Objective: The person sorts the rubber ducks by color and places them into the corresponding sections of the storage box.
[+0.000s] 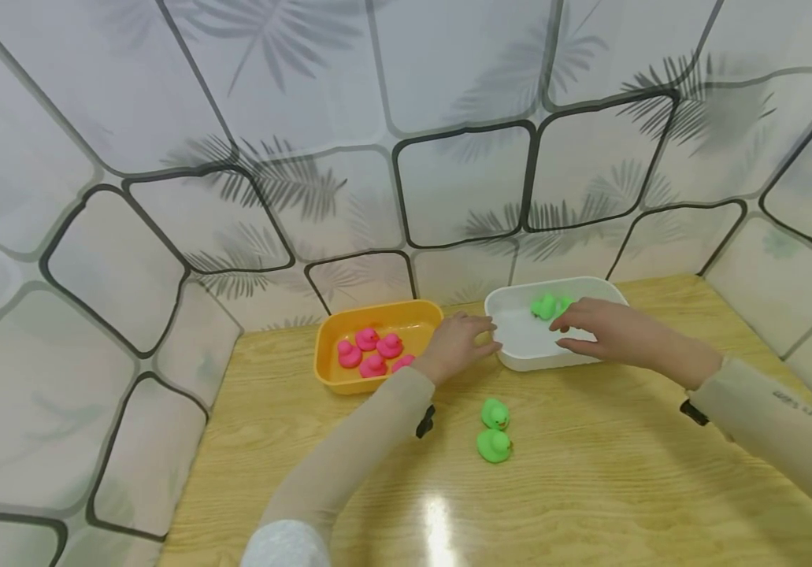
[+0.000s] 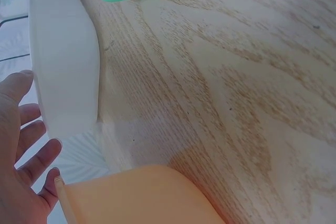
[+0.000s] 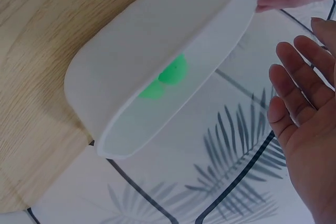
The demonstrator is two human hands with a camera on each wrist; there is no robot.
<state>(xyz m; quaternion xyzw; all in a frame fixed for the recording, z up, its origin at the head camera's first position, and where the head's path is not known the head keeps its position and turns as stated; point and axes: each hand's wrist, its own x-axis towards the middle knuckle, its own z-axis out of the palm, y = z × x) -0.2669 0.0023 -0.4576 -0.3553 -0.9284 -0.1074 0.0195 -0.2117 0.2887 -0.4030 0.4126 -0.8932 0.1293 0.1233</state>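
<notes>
My left hand [image 1: 457, 345] is at the left end of a white plastic tub [image 1: 529, 361], its fingers loosely spread. In the left wrist view the thumb meets the tub's rim; whether the other fingers touch it, I cannot tell. Over the right part of the tub hovers my right hand [image 1: 604, 335], fingers slightly bent and holding nothing. Green rubber ducks [image 1: 546, 306] sit inside the tub near its far side, partly behind the right hand. Two more green ducks, a farther one [image 1: 494, 413] and a nearer one [image 1: 494, 446], stand on the table in front.
An orange tub [image 1: 349, 387] with several pink rubber ducks [image 1: 373, 365] stands left of the white one, partly covered by my left arm. The wooden table [image 1: 590, 488] meets a patterned wall covering [image 1: 462, 189] behind the tubs and at both sides.
</notes>
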